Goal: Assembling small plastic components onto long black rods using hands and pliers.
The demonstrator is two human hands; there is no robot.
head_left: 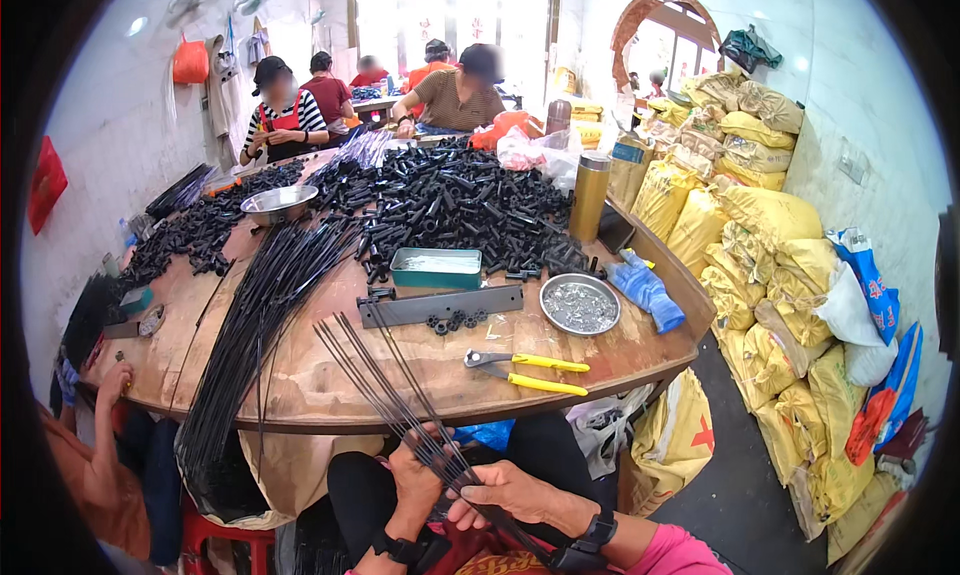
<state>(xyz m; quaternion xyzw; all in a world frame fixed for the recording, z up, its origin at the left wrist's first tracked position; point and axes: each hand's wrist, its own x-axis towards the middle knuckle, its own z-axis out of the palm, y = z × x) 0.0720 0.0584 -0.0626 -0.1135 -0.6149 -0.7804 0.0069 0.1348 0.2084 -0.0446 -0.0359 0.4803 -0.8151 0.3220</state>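
Note:
My left hand [418, 478] and my right hand [508, 492] both grip a thin bundle of long black rods [385, 385] in my lap. The rods fan out upward over the round wooden table [330, 385]. Yellow-handled pliers [527, 371] lie on the table just beyond my hands. Past them sit a grey metal bar [440, 306], a few small black parts [455, 322], a green tin tray [436, 268] and a round metal dish of small silver pieces [580, 304].
A large sheaf of black rods [250, 335] hangs over the table's left edge. Black tubes [450, 200] are heaped across the middle. Several people sit around the far side and at my left. Yellow sacks [770, 275] pile up on the right.

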